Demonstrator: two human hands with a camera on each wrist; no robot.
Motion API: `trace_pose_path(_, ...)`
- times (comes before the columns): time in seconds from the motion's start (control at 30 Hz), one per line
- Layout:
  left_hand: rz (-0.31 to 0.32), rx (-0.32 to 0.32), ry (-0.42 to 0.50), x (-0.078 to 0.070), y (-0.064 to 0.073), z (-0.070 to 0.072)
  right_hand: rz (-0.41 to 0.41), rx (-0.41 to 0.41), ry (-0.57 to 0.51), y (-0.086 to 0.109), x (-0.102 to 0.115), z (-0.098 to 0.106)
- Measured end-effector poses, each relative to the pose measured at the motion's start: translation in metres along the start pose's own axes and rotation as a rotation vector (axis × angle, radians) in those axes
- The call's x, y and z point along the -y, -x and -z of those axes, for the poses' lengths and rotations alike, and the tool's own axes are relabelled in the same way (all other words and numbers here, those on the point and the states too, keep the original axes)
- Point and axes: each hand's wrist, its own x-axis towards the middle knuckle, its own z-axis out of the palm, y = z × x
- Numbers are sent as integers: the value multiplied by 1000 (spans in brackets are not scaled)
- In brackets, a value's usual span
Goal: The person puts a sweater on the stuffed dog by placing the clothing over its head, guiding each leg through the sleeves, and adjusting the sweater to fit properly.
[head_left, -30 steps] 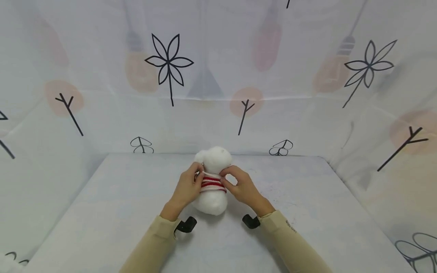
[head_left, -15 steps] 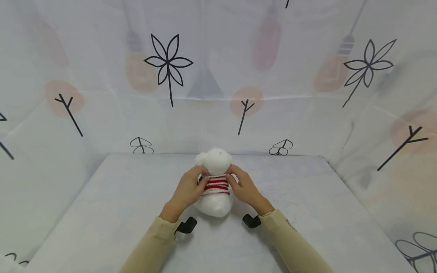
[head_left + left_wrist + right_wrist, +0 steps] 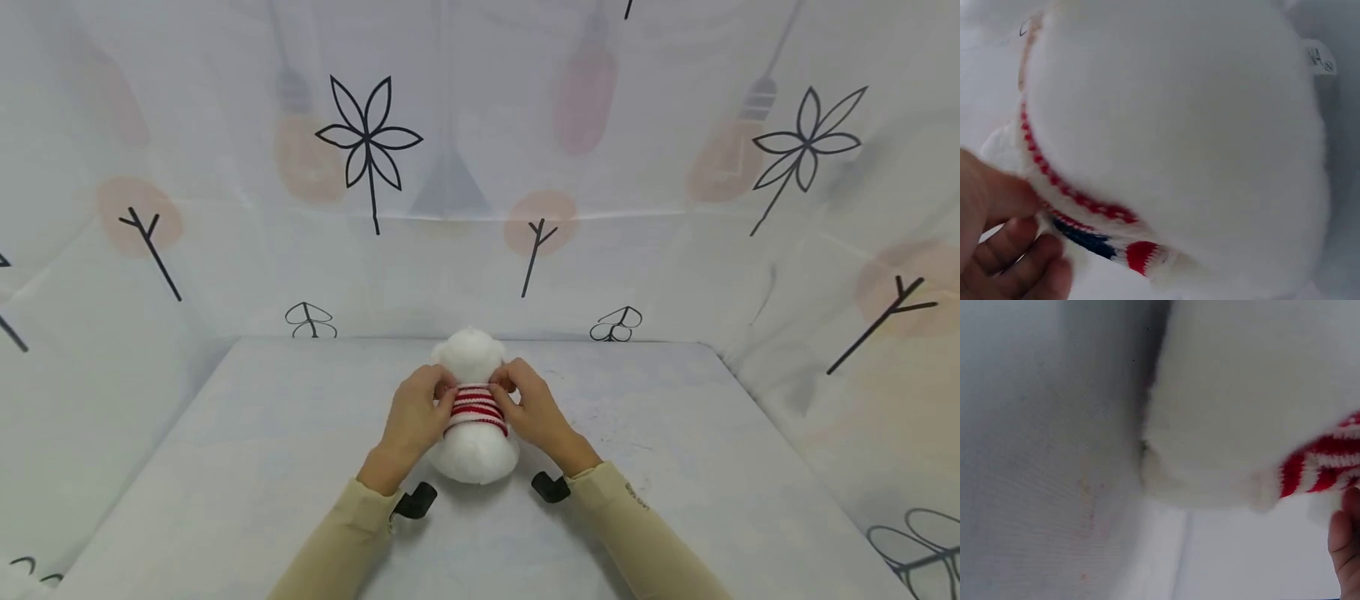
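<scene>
A white plush toy (image 3: pixel 476 458) sits at the middle of the table in the head view, wearing a red-and-white striped knit sweater (image 3: pixel 476 407). My left hand (image 3: pixel 414 415) pinches the sweater near the toy's neck on the left. On the opposite side, my right hand (image 3: pixel 534 410) pinches it at about the same height. In the left wrist view the thumb and fingers (image 3: pixel 1013 200) are at the knit, where a navy patch (image 3: pixel 1085 240) and a red one show. The right wrist view catches only some fingertips (image 3: pixel 1344 534) by the striped sleeve. The toy's front is hidden from the head camera.
The white tabletop (image 3: pixel 262 442) stretches around the toy. Behind it hangs a white patterned cloth (image 3: pixel 450 267), which also lines both sides. Black wrist mounts (image 3: pixel 551 487) stick out from the cuffs. A small white tag (image 3: pixel 1321 57) shows on the toy's edge.
The toy has turned and straightened: its head shifted slightly left, its lower body right and towards me. The side bulge on its head shows less. Both hands stay at the sweater.
</scene>
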Motion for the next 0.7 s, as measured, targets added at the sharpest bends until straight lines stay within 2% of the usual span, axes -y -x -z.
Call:
trace_pose_path(0.1, -27, 78, 75, -1, 1, 3, 21, 6, -19, 0, 2, 2)
trace_pose_path(0.17, -45, 130, 82, 0, 3, 7, 12, 29, -59, 1, 5, 5)
trace_pose_path(0.27, -77, 208, 71, 5, 8, 12, 7, 101, -94, 5, 8, 8)
trace_pose_path(0.4, -112, 293, 56, 14, 18, 18, -5, 226, -27, 13, 10, 9)
trace_pose_path(0.5, -133, 264, 27, 18, 22, 17, -3, 268, 49, 16, 12, 8)
trace_pose_path(0.63, -148, 151, -31, 21, 25, 12, -6, 243, 82, 18, 12, 4)
trace_pose_path(0.7, -161, 120, -56, 22, 25, 9, -3, 227, 84, 19, 12, 2)
